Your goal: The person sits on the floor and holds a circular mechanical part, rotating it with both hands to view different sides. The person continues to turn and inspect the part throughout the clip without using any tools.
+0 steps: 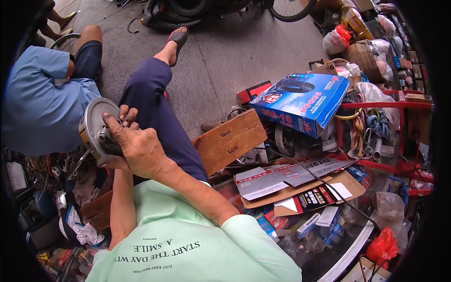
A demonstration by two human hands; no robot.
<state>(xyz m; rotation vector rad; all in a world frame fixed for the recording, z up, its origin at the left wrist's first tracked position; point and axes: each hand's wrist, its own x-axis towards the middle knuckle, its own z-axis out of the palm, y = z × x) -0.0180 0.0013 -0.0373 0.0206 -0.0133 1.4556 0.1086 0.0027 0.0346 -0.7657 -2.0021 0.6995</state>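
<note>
A person in a blue shirt [33, 108] sits just left of the work. Over the wearer's knee, beside a wooden stool [228, 141], a round grey metal hub disc [96, 122] stands on edge. The right hand [136, 148] is clamped around its near face; the left hand [124, 117] curls fingers behind, gripping its centre

Right hand [138, 148] hides most of the left hand [127, 115].
</note>
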